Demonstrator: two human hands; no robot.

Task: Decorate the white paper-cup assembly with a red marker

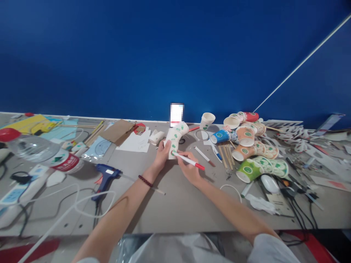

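Note:
At the middle of the table, my left hand (pixel 163 153) is closed around the side of a white paper cup piece (pixel 173 140) with green leaf prints. It looks like cups joined into a bent shape; the joints are hard to make out. My right hand (pixel 189 167) grips a white marker (pixel 189 159) with a red end. The marker's tip is at the lower cup, by a green leaf; I cannot tell whether it touches. Another white marker (pixel 204 156) lies to the right, and an upright paper cup (pixel 207 121) stands behind it.
On the left are a water bottle (pixel 46 149), a blue glue gun (pixel 106 179), cardboard (pixel 117 131) and white paper (pixel 135 140). Stacked paper cups (pixel 248 171), wooden sticks (pixel 226 157) and tangled cables lie right. A phone (pixel 177 114) leans against the blue wall.

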